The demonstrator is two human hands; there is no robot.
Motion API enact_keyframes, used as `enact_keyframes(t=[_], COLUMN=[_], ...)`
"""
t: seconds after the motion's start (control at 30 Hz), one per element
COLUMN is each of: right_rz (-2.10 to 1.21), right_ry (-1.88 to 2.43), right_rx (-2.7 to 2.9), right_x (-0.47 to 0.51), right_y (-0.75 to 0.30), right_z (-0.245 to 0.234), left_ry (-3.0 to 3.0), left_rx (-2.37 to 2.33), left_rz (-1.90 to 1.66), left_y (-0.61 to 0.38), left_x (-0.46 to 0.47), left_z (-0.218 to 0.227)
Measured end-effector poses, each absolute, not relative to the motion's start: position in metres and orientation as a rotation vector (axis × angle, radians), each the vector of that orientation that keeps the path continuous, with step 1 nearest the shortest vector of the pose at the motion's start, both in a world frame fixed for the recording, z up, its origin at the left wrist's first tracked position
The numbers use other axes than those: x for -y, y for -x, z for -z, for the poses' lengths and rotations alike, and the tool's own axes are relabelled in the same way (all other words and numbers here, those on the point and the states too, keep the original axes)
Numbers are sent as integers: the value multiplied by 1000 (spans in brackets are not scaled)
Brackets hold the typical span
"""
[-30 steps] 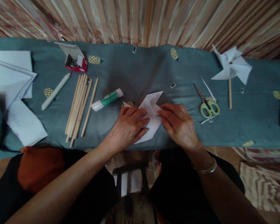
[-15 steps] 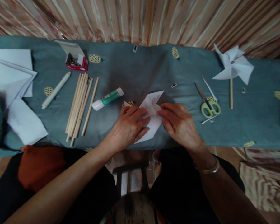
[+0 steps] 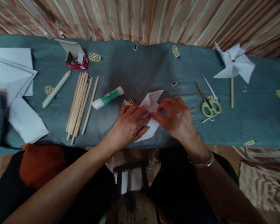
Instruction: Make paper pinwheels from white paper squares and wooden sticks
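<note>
A partly folded white paper pinwheel [image 3: 151, 129] lies at the table's near edge, between my two hands. My left hand [image 3: 129, 124] holds it down from the left, fingers bent over its middle. From the right, my right hand [image 3: 175, 116] pinches a paper flap, its thumb tip close to the pinwheel's centre and its fingers curled. Both hands cover part of the folds. A small paper tip shows beyond my left fingers. Just past that hand lies a glue stick [image 3: 108, 98] with a green label and white ends.
Several wooden sticks [image 3: 78, 105] and a white rod [image 3: 56, 89] lie left. Behind them stands an open red box [image 3: 80, 63] of small metal pieces. Paper sheets [image 3: 14, 71] fill the far left. Green-handled scissors [image 3: 207, 105], paper scraps and a finished pinwheel [image 3: 234, 63] on a stick lie right.
My right hand has shifted slightly left, its thumb now reaching the middle of the paper and its fingers more curled. My left hand stays in place on the pinwheel.
</note>
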State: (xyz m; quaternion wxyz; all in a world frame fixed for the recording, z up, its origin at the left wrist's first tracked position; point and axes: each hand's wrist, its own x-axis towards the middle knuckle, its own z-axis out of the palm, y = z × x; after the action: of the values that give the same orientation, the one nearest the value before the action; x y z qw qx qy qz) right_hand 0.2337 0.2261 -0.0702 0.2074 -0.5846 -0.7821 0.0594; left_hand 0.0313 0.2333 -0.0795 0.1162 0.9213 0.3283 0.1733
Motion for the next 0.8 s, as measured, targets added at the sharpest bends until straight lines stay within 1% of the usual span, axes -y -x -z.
enact_keyframes(t=[0.17, 0.5, 0.8], right_rz=[-124, -173, -295], right_ry=[1657, 1790, 1869], right_rx=[2164, 2096, 2066], right_x=[-226, -231, -241], right_y=[-233, -227, -221], right_z=[71, 69, 68], left_ry=[-2698, -2700, -2693], left_rx=[-958, -976, -981], left_rz=[-495, -475, -461], left_y=[-31, -32, -31], left_x=[-233, -233, -232], left_z=[79, 79, 79])
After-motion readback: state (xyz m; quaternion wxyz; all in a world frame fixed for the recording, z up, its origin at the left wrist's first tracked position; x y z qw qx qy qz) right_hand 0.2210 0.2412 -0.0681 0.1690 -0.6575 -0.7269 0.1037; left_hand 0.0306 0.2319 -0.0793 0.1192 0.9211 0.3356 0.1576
